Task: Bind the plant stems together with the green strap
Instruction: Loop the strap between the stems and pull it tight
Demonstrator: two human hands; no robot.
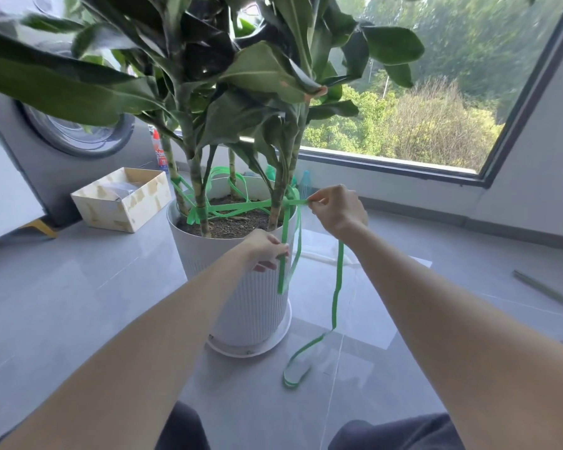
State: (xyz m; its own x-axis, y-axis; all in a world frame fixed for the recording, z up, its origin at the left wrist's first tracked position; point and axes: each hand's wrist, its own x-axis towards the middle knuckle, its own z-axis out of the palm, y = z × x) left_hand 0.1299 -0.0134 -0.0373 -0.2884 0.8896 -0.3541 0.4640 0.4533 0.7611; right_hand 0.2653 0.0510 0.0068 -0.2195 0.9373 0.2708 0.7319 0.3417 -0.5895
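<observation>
At frame centre the green strap (241, 207) loops around the plant stems (197, 190) above the white pot's (257, 303) rim. The right hand (337, 212) pinches a strap end beside the rim; the left hand (267, 250) grips a hanging length against the pot. Open floor (78, 287) lies lower left.

Domestic laundry or utility corner by a window.
A front-loading washing machine (75, 131) (upper left of the frame), grey floor tiles (78, 287), a cardboard box (122, 203) and a wide window (420, 102) onto trees, upper right, mark a home.
</observation>
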